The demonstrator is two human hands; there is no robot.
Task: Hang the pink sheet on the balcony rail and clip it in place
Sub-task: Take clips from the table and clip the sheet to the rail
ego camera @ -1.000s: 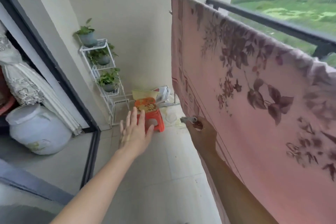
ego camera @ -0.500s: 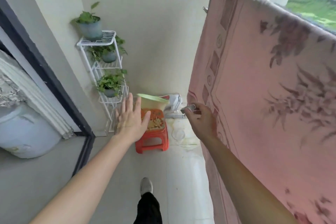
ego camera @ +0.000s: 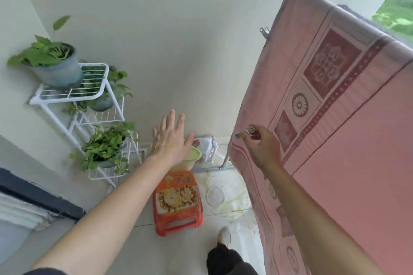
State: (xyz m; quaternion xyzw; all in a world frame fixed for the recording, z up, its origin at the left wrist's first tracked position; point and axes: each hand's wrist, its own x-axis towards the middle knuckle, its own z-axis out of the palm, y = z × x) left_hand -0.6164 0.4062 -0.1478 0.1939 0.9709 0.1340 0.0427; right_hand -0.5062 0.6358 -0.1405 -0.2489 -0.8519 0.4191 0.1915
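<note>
The pink sheet [ego camera: 348, 131] with dark red borders hangs over the balcony rail on the right, which it hides almost entirely. A metal clip [ego camera: 264, 32] sits on the sheet's far top edge near the wall. My right hand [ego camera: 260, 147] pinches a small metal clip [ego camera: 247, 131] just in front of the sheet's left edge. My left hand [ego camera: 171, 138] is spread flat in the air, fingers straight, above a green bowl [ego camera: 191, 158] on a red stool [ego camera: 177, 203].
A white wire plant stand [ego camera: 73, 96] with three potted plants stands against the left wall. A white bag [ego camera: 207, 147] and a clear lid [ego camera: 215, 196] lie on the floor by the far wall. My foot [ego camera: 224, 235] shows at the bottom.
The view has moved forward toward the far wall and the stool. Both hands rose in the frame; my right hand still pinches the clip beside the sheet's edge.
</note>
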